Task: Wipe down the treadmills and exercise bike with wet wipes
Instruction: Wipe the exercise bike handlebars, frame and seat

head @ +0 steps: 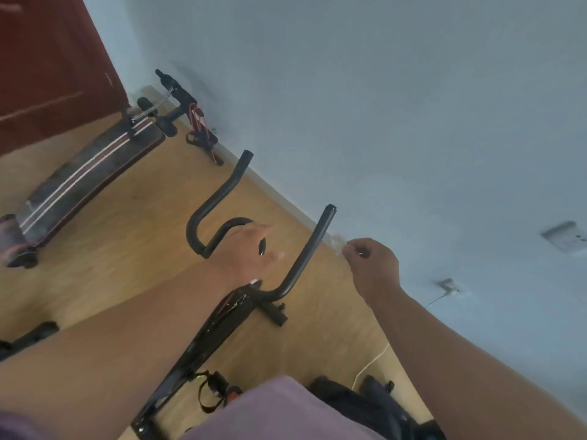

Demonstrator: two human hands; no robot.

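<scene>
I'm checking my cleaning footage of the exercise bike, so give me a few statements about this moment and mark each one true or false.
1. The right hand pinches a wet wipe beside the right handlebar. True.
2. The left hand is at the middle of the exercise bike's handlebars. True.
3. The floor is grey carpet. False: it is light wood.
4. A sit-up bench lies on the floor near the red-brown door. True.
5. The wall is bright yellow. False: it is pale blue-grey.
6. The wipe is draped over the left handlebar. False: the right hand holds it.
</scene>
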